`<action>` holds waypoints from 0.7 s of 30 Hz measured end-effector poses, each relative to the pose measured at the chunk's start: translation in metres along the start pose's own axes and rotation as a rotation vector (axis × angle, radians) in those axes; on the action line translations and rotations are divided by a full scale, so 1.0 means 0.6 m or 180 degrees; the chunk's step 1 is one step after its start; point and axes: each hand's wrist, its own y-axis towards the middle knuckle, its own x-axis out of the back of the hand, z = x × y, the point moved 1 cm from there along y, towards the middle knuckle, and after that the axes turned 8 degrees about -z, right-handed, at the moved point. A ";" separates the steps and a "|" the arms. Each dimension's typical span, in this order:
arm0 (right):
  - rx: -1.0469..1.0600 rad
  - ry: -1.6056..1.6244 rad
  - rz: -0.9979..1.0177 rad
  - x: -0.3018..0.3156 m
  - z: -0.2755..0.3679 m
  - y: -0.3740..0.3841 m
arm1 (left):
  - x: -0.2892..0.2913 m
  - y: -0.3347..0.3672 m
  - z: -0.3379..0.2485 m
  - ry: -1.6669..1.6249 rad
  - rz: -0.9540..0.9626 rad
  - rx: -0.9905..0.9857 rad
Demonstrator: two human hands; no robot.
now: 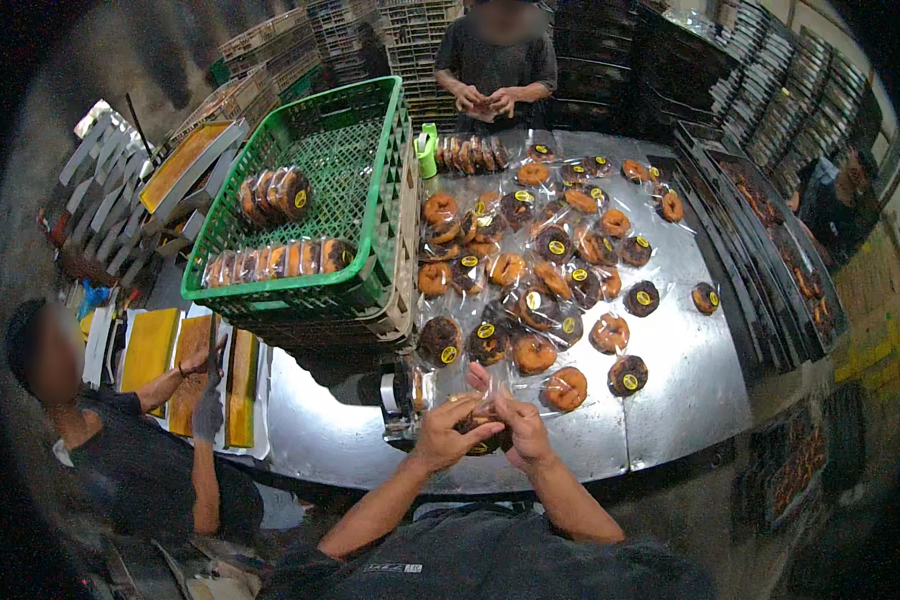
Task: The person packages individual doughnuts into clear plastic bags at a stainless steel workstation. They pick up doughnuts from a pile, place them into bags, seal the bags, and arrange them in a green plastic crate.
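Near the front edge of the steel table (660, 425), both my hands are closed on a chocolate-topped donut in a clear plastic bag (483, 410). My left hand (452, 432) grips its left side, and my right hand (524, 430) pinches the bag on the right. My fingers cover much of the donut. Just left of my left hand stands a small dispenser-like device (398, 402), its kind unclear. Beyond my hands lie many loose bagged donuts, plain ones (534, 352) and chocolate ones (488, 341), with round yellow labels on many.
A green plastic crate (372, 235) holding rows of bagged donuts sits on a pale crate at left. Behind it is a lime-green tape dispenser (427, 150). Black trays (740, 250) line the right side. One person (495, 60) works across the table, another (135, 460) at left beside yellow slabs.
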 end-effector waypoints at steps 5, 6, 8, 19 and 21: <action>0.1017 -0.1204 -0.0383 -0.002 0.072 0.016 | -0.011 0.009 0.010 -0.0071 0.0778 0.1502; 0.0433 -0.0699 -0.0291 0.008 0.061 0.019 | -0.008 0.011 -0.003 -0.0135 0.0812 0.1802; 0.0205 -0.1759 -0.0196 0.030 0.047 0.024 | -0.015 0.005 -0.006 -0.0320 0.0583 0.1745; 0.1521 -0.3008 0.0474 -0.049 0.054 0.004 | 0.033 -0.062 0.063 -0.2356 0.0069 0.2109; 0.1634 -0.3553 -0.0081 -0.068 0.008 -0.014 | 0.039 -0.085 0.100 -0.1985 -0.0060 0.2205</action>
